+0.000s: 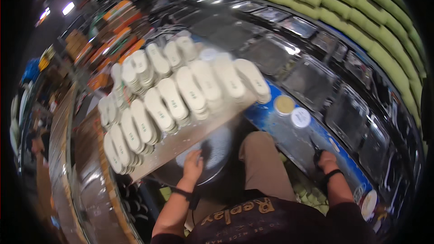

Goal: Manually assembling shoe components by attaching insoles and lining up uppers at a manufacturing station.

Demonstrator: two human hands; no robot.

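Note:
My left hand (pixel 193 166) is in front of the board's near edge, above a round dark surface with a pale speckled patch (pixel 219 147). Its fingers are stretched out and loosely bent, and nothing shows in them. Over the blue-edged bench on the right, my right hand (pixel 327 160) is closed round a small dark tool (pixel 317 154) with a thin tip, which looks like scissors. Rows of stacked cream insoles (pixel 159 110) with small green print cover a tilted board (pixel 181 147) ahead of my left hand.
Two round containers, one yellowish (pixel 284 105) and one white (pixel 300 117), stand on the bench (pixel 289 138). Beyond it lie shiny black trays (pixel 346 110) and piled light-green rolls (pixel 348 13). Orange boxes (pixel 124 11) are stacked at the far left, and a round tub (pixel 369 204) sits near my right elbow.

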